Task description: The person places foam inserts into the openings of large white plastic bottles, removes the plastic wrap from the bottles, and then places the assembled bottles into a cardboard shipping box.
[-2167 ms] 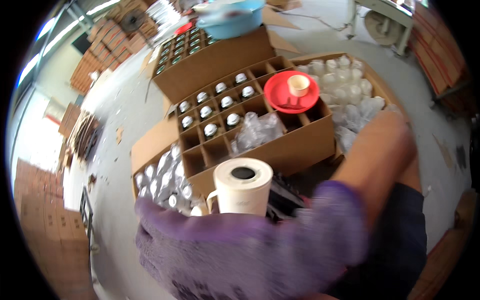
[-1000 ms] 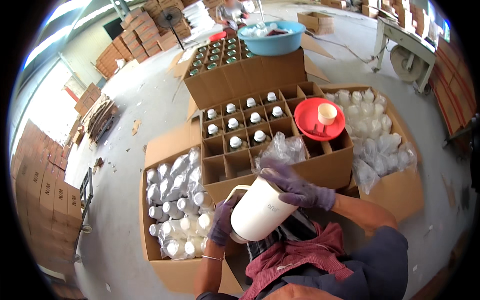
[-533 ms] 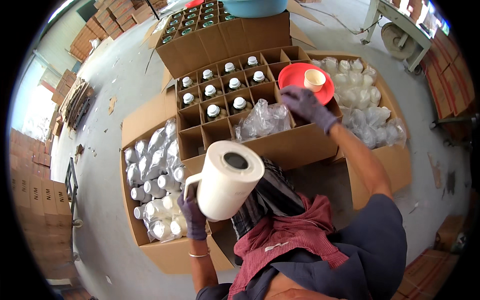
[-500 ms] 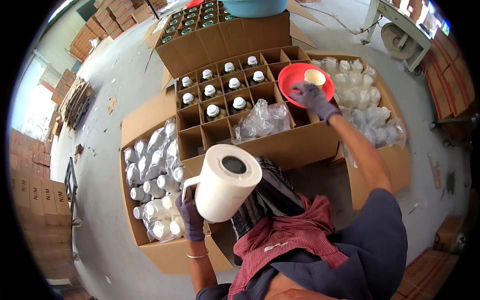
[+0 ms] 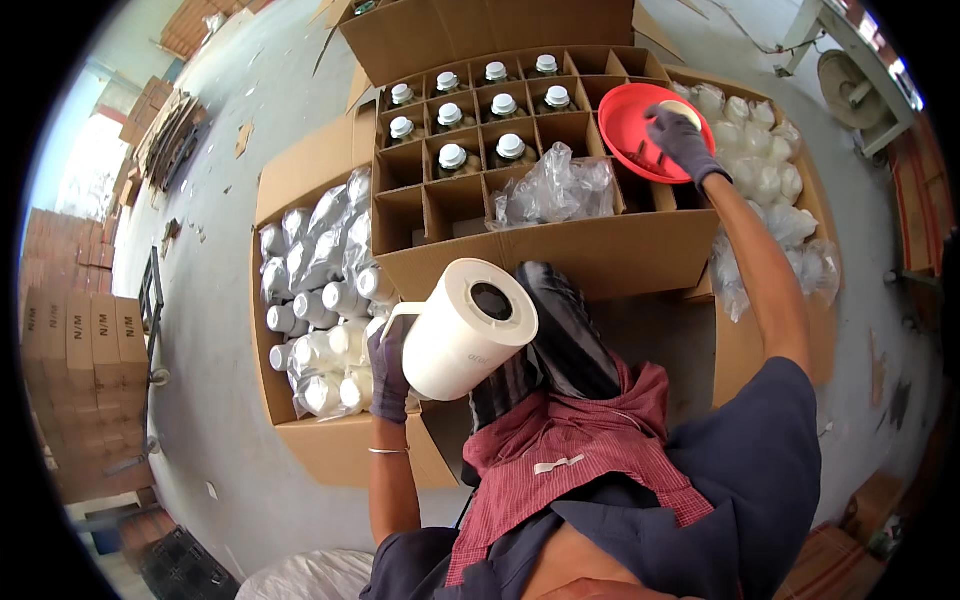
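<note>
My gloved left hand (image 5: 388, 372) grips a white insulated jug (image 5: 452, 345) by its side handle. The jug is tilted, its top with a dark round centre facing up and to the right. My gloved right hand (image 5: 686, 145) reaches into a red basin (image 5: 622, 112), its fingers curled against a cream cup (image 5: 684, 110) and hiding much of it. Dark marks or bits show on the basin floor beside the fingers. The basin rests on the right end of a divided carton (image 5: 560, 255), where several white-capped bottles (image 5: 452, 158) stand upright in compartments.
Crumpled clear plastic (image 5: 560, 190) lies over the carton's front compartments. Open boxes of bagged white bottles flank it, one at left (image 5: 325, 300), one at right (image 5: 765, 170). Another carton (image 5: 480, 38) stands behind. Stacked boxes (image 5: 85, 350) line the far left; a wheeled metal stand (image 5: 850, 80) is at upper right.
My right hand has moved onto the cup, which it was beside before. The jug remains in my left hand, close to the same tilt. The whole view has shifted.
</note>
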Tool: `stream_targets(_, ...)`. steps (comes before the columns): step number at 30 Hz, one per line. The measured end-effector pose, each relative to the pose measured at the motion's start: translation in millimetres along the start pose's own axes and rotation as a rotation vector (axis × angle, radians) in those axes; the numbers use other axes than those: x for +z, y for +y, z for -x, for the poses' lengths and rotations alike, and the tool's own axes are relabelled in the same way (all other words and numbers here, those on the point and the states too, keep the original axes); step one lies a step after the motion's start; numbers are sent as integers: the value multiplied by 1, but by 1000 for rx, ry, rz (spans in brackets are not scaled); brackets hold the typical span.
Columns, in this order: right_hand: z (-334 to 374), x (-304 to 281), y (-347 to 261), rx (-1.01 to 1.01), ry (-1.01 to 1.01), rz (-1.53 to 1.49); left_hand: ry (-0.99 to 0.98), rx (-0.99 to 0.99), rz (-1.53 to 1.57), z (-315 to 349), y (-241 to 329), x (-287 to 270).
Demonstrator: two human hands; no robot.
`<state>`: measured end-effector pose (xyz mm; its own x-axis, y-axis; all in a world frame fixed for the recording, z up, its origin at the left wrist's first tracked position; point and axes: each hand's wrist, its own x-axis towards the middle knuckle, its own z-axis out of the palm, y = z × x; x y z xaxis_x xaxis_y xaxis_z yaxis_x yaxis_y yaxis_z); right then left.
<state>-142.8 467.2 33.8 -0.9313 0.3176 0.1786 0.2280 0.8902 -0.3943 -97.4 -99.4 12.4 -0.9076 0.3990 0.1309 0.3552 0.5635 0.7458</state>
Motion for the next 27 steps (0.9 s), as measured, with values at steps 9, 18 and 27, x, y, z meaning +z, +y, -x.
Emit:
stream_targets(9,0,17,-30,-219,-457,155,30,57,-110,0,-12,7)
stream_targets(18,65,-21,-120,240,-476,-1633,-118,159,-77,-18,15,-2)
stream_targets(27,126,-6,-231,-1490,-63,-490,-427,76,235,-34,13,0)
